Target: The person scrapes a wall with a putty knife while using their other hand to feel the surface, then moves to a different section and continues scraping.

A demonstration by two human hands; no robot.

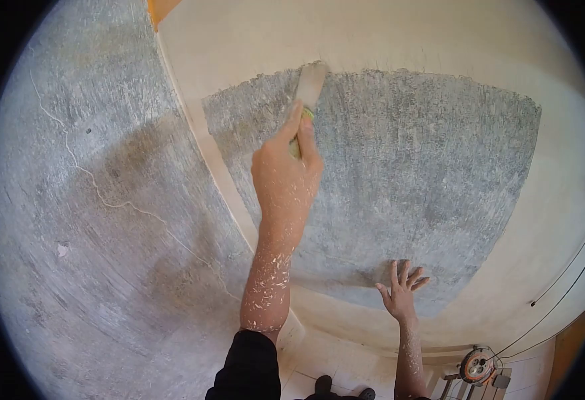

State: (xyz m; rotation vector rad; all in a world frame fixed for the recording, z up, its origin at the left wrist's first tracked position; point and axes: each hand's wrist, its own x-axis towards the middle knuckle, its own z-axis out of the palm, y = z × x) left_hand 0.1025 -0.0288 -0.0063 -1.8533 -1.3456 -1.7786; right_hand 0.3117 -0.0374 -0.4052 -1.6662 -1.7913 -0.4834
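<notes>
My left hand (282, 177) is closed round the green-ringed handle of a scraper (311, 83). The scraper's wide blade points up and meets the ragged upper border of the bare grey patch (426, 160), where cream paint (372, 33) begins. Pale flakes speckle the left hand and forearm. Lower down, my right hand (402, 293) is spread with its fingers apart against the lower part of the grey patch, holding nothing. A few flakes cling to that forearm too.
To the left, another scraped grey wall (119, 153) carries a thin crack and meets this one along a cream corner strip (202, 140). An orange-rimmed cable reel (477, 365) stands at lower right, with black cords (559, 287) running up the wall. Dark shoes (324, 385) show on the tiled floor.
</notes>
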